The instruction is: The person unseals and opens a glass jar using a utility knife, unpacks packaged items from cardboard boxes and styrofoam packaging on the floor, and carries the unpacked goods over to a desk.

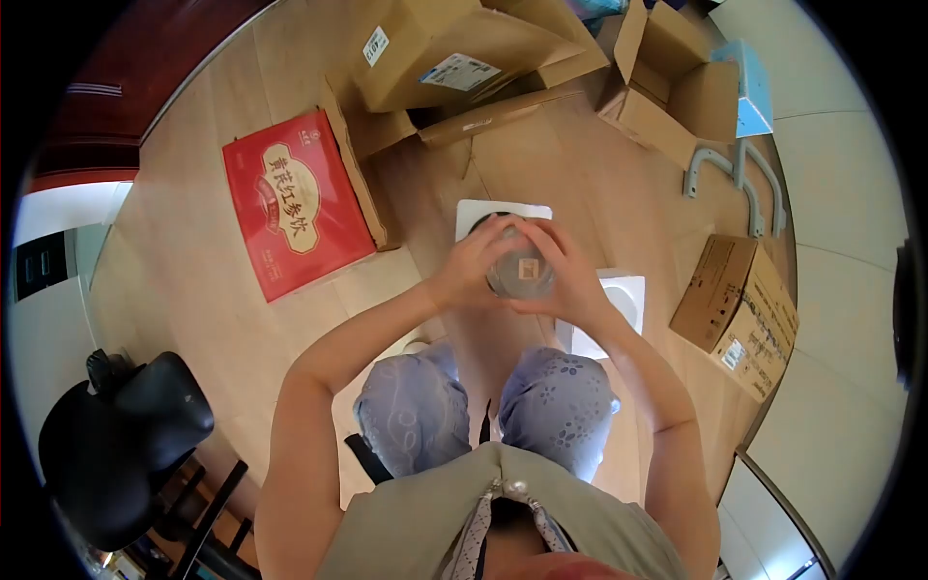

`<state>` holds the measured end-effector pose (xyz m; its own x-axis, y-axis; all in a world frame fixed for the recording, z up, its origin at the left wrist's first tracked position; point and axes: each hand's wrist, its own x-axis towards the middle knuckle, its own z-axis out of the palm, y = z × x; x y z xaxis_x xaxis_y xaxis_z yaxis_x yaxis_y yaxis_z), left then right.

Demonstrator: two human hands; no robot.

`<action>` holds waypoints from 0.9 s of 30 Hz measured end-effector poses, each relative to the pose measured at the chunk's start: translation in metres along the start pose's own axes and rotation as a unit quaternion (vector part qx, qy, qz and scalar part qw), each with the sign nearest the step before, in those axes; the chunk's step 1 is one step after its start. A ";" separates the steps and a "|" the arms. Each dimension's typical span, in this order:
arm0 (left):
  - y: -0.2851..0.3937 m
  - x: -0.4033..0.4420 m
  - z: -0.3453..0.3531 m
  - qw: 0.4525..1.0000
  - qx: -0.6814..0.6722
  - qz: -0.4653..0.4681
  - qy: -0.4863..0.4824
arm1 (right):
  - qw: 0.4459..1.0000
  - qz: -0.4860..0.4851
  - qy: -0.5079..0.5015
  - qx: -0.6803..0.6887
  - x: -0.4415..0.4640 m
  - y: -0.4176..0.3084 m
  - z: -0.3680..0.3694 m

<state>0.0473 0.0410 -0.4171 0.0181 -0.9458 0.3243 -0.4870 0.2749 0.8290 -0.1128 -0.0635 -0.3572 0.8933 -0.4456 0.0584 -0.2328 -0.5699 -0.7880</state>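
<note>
Red box (298, 203) off left, clear of my arms. Left hand (466, 269) cupped wide round jar (509, 276), sticker (529, 269) showing; right hand (572, 278) cups opposite side, likely steadying it above floor (416, 290). Foam (633, 286) lies right, probably within easy reach.

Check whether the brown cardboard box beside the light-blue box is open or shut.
Open. The brown cardboard box has its flaps spread apart, and its inside is visible between them.

Clear glossy container (520, 275), smooth wood-look floor (425, 184), matt brown cardboard boxes (483, 58), glossy red box (300, 205)
</note>
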 end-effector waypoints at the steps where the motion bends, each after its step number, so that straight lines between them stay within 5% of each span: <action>1: -0.011 -0.007 0.006 1.000 -0.006 -0.012 0.005 | 0.999 0.019 -0.031 -0.022 0.005 0.009 0.008; 8: -0.062 -0.034 0.026 0.997 -0.067 -0.020 0.018 | 0.994 0.003 -0.055 -0.091 0.014 0.031 0.036; 11: -0.061 -0.032 0.028 0.999 -0.038 -0.012 0.027 | 1.000 -0.016 0.000 -0.017 0.000 0.043 0.032; 15: -0.050 -0.037 0.027 0.988 -0.058 -0.134 0.048 | 0.950 0.172 0.257 -0.031 -0.104 0.088 0.019; 16: -0.048 -0.040 0.028 0.982 -0.068 -0.168 0.046 | 0.936 0.242 0.234 -0.106 -0.138 0.093 0.022; 21: -0.052 -0.057 0.029 0.984 -0.058 -0.162 0.037 | 0.882 0.235 0.004 -0.408 -0.256 0.137 0.099; 23: -0.055 -0.062 0.029 0.989 -0.030 -0.140 0.045 | 0.915 0.269 0.019 -0.301 -0.251 0.138 0.102; 27: -0.048 -0.064 0.006 0.997 0.030 -0.054 0.055 | 0.868 0.395 0.207 -0.219 -0.205 0.103 0.044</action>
<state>0.0640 0.0872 -0.4802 0.1681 -0.9435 0.2855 -0.5277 0.1585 0.8345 -0.3026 -0.0005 -0.4768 0.1958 -0.9747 -0.1080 -0.9142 -0.1415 -0.3798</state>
